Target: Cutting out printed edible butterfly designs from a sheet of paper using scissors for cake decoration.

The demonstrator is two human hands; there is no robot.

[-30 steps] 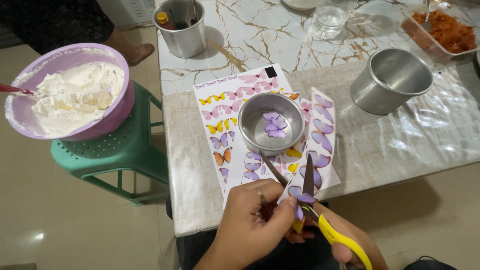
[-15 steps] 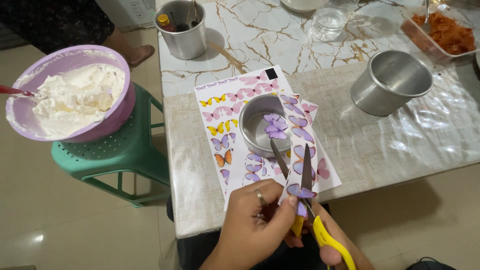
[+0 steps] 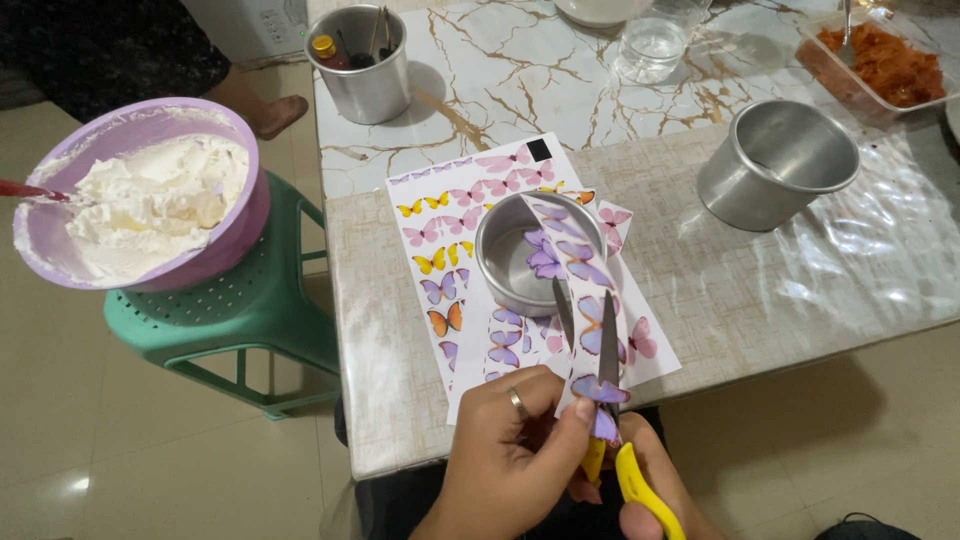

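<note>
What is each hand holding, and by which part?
Left hand pinches the butterfly paper strip at its lower end. Right hand holds the scissors by their yellow handles.

Both hands are bare, with no gloves and no sleeves reaching the wrists in view. The left hand (image 3: 510, 460) wears a thin plain ring, pale metal in colour, on one finger, and its nails are short and unpainted. The right hand (image 3: 650, 490) shows only in part at the lower edge, bare, with no ring visible
</note>
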